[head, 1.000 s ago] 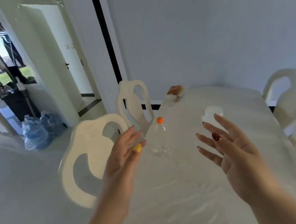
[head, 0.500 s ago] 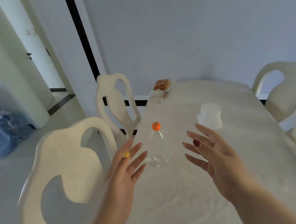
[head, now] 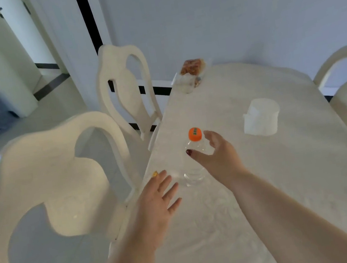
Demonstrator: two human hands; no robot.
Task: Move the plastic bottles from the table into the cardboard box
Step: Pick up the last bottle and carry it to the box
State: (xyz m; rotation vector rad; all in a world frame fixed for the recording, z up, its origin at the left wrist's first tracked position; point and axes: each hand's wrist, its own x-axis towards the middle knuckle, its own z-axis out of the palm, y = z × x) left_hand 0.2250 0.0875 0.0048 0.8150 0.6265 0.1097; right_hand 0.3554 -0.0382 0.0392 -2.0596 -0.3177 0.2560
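Barely begun: the right hand curls around the bottle on the counter, the left hand open and empty; no box shows.

The right hand wraps the upright clear bottle (orange cap) on the table; left hand spread beside.

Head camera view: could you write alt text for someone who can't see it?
A person's right hand curls around a clear bottle with an orange cap, upright on a white table. The left hand hovers open beside it.
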